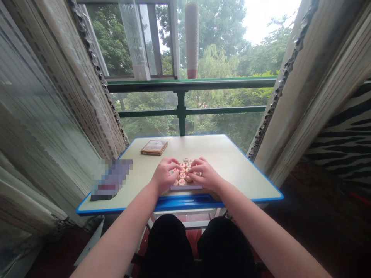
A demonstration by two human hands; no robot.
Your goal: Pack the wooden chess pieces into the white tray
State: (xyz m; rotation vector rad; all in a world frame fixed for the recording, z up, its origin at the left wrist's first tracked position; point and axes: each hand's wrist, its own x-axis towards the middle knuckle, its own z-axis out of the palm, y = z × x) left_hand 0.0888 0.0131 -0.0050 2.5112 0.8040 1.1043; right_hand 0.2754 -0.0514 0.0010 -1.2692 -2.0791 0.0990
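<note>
Several round wooden game discs (182,170) with red characters lie packed together in a shallow tray (185,187) near the front edge of the table (232,166). My left hand (164,174) rests on the left side of the discs, fingers curled over them. My right hand (204,173) covers the right side, its fingers bent and pressing down on the pieces. Both hands hide part of the set, and I cannot tell whether either one pinches a disc.
A flat brown box (154,147) lies at the back left of the table. A dark blurred object (111,180) sits at the left edge. Curtains hang close on both sides, and a green railing (181,110) with a window stands behind the table.
</note>
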